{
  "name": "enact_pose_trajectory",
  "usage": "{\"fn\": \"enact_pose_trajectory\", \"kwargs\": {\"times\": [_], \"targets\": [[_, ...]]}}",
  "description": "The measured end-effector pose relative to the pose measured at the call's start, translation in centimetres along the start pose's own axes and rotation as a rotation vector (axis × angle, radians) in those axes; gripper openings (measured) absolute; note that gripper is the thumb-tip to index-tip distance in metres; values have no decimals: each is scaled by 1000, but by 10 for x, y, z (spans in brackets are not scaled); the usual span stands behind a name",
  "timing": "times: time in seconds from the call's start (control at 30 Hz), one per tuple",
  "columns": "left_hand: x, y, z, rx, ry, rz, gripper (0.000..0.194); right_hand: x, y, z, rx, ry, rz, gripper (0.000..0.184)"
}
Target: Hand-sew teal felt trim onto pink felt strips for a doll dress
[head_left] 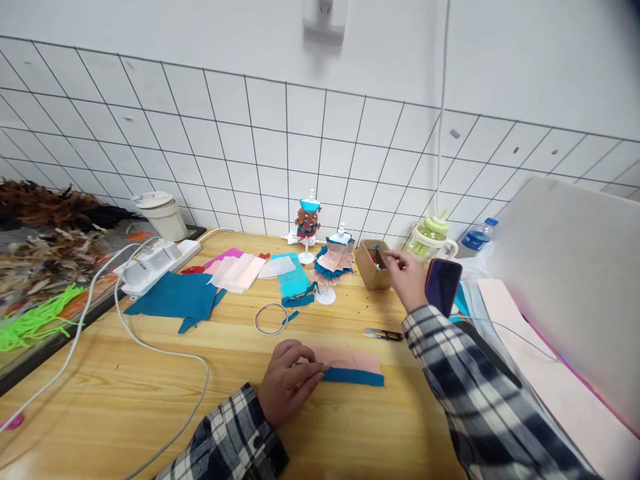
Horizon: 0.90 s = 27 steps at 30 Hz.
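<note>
My left hand pinches the left end of a blue fabric strip, which lies along the front edge of a peach fabric piece on the table. At the right edge of a small brown cardboard box, my right hand has its thumb and forefinger pressed together; anything between them is too small to make out. Black-handled thread snips lie in front of that hand. Left of the box stands a small white dress form in a peach and blue ruffled dress, with a second dress form behind it.
An embroidery-like hoop and fabric pieces lie left of centre. A power strip with white cables sits at left. A phone, green-lidded jug and water bottle stand at right.
</note>
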<state>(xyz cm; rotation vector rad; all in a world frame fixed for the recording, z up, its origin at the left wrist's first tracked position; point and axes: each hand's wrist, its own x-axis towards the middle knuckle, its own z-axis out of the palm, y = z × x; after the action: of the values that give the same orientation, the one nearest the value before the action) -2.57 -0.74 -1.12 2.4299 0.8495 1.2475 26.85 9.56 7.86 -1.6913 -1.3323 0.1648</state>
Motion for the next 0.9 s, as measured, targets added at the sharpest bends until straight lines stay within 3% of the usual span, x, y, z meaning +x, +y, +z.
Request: {"fn": "enact_pose_trajectory", "kwargs": {"times": [0.07,0.13,0.23,0.3,0.47,0.63,0.77,0.9], "targets": [[-1,2,-1,16,13,-9,22,-45,-21,-5,73,-165,-188,25],[-1,4,-1,36,22,-19,22,-94,-36,-8,160,-328,-266,19],[0,8,-2,67,30,-10,23,-149,-44,-8,252,-459,-176,13],[1,10,-1,83,25,2,22,-170,-41,-5,275,-510,-93,12],[3,11,0,113,-10,29,20,-184,-30,3,330,-535,68,10],[2,11,-1,123,-50,42,16,-188,-29,9,354,-519,94,6],[3,13,1,124,-52,50,14,-192,-30,11,301,-514,44,5],[1,14,4,91,-69,12,13,-197,-35,4,235,-492,-120,9]]}}
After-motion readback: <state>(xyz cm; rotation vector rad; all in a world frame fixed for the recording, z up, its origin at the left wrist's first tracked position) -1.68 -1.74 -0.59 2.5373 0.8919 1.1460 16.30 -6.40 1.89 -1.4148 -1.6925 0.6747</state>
